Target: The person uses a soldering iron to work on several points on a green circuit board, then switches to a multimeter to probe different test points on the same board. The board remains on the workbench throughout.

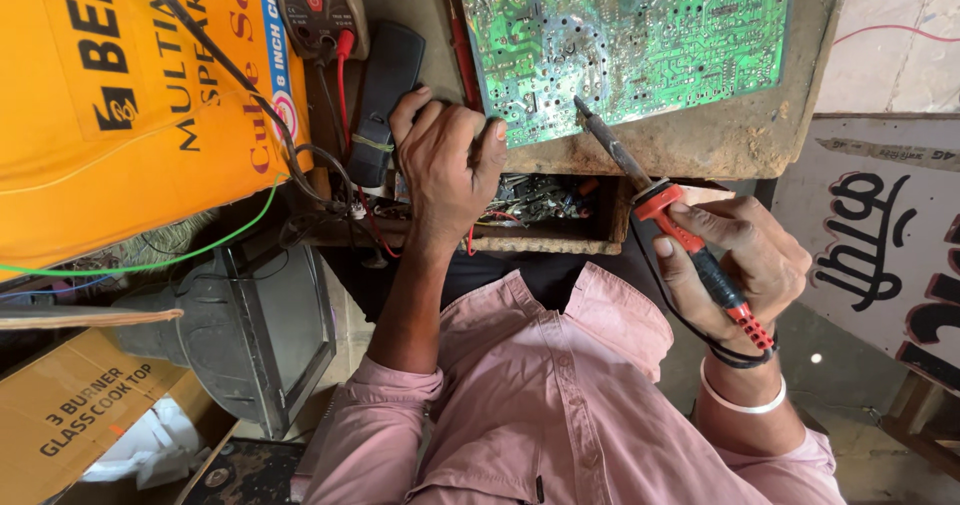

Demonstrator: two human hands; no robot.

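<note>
The right hand (pixel 745 255) has its grip clamped on a red-and-black soldering iron (pixel 680 225) whose tip points to 11 o'clock at the green printed circuit board (pixel 640 35), while the left hand (pixel 445 160) has its grip closed on that board's lower-left corner.

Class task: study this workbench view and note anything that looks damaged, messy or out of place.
The green circuit board shows dark, scorched-looking patches on its solder side, just above the soldering iron in the right hand. Below the left hand, an open drawer holds jumbled parts.

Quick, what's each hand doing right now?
Left hand: curled shut at the green circuit board edge; contents cannot be told.
Right hand: closed, holding soldering iron.
</note>
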